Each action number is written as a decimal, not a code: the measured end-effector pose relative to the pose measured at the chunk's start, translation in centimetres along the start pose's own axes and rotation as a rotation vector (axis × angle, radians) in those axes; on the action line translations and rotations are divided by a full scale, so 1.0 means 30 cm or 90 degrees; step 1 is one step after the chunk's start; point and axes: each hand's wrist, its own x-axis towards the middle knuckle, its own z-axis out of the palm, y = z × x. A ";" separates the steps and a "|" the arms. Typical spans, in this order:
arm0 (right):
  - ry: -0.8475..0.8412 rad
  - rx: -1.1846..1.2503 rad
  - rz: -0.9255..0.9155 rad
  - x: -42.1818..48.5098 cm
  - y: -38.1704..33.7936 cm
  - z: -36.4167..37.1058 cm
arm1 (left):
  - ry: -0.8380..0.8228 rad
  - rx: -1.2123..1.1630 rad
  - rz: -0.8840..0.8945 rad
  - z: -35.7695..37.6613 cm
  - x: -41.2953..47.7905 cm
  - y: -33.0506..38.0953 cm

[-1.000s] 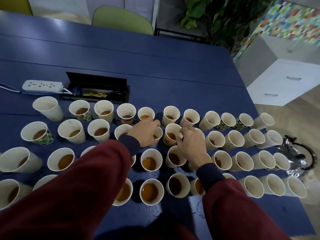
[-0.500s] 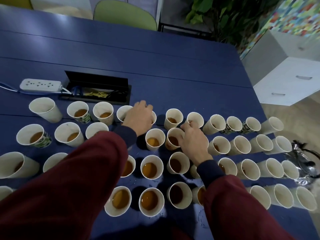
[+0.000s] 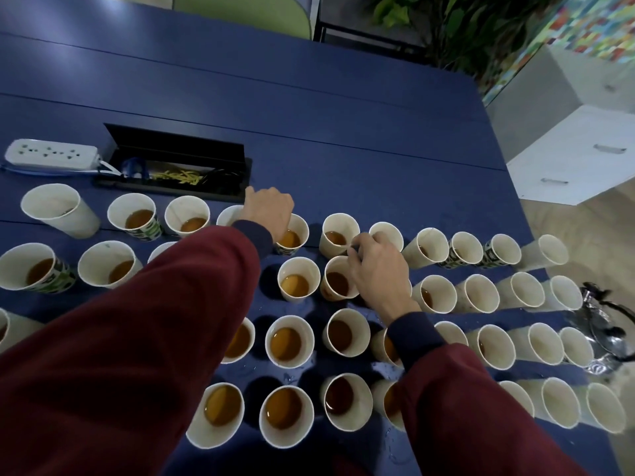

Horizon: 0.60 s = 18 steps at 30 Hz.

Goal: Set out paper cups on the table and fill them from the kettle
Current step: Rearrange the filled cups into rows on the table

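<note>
Left hand (image 3: 271, 214): my fingers curl down over the back row; I cannot tell what they grip.
Right hand (image 3: 378, 269): my fingers curl round a white tapered paper cup (image 3: 390, 231).
Cups (image 3: 304, 326): round-rimmed rows, many amber-filled, on the smooth blue table (image 3: 309, 132).
Kettle (image 3: 604, 321): shiny metal, right table edge.

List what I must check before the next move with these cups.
1. Left hand grip: cannot tell, its fingers are hidden.
2. Right hand grip: cannot tell; it sits at a filled cup rim.
3. Kettle free: ok, no hand on it.
4. Far-right cups filled: not ok, they look empty.
5. Table dry: not ok, drops lie between the near cups.
6. Open cable box away from liquid: not ok, back-row cups stand just beside it.
</note>
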 end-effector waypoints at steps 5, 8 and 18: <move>-0.013 0.021 -0.002 0.014 -0.004 -0.004 | 0.000 -0.026 0.010 -0.004 0.005 0.029; -0.043 -0.003 -0.040 0.014 0.000 0.001 | -0.007 -0.038 -0.002 0.002 0.008 0.029; -0.016 -0.007 -0.054 0.009 0.020 0.025 | 0.070 -0.146 0.013 -0.030 -0.145 0.043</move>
